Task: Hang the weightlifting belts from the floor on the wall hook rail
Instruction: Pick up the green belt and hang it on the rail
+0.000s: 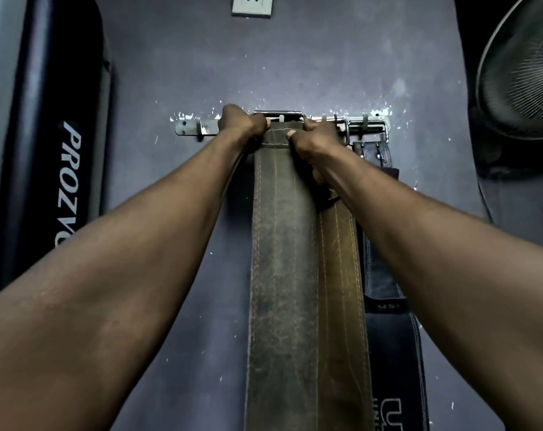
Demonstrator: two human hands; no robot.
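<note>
The dark leather belt (282, 259) hangs flat against the wall, its long axis vertical, buckle end (278, 116) up at the hook rail (189, 129) and its tail running down out of view at the bottom edge. Both hands hold its top: the left hand (243, 124) has its fingers curled shut around the buckle's left corner, and the right hand (315, 133) is clamped on the right corner, thumb pressed on the leather face.

The step in hand appears to be seating this buckle frame over a hook; whether it has already caught cannot be told, since the hands cover the hook. The next move likely calls for lowering the frame until the hook bears the weight, then easing both grips off together so the belt does not slip.

Just to its right, partly overlapped, a brown belt (338, 259) hangs parallel, and beyond it a black belt (388, 306) hangs from the rail's right end, so 2 seem already hung. Farther out are a wall socket (252, 6) above, a fan (522, 70) at right and a black padded machine (55, 119) at left.
</note>
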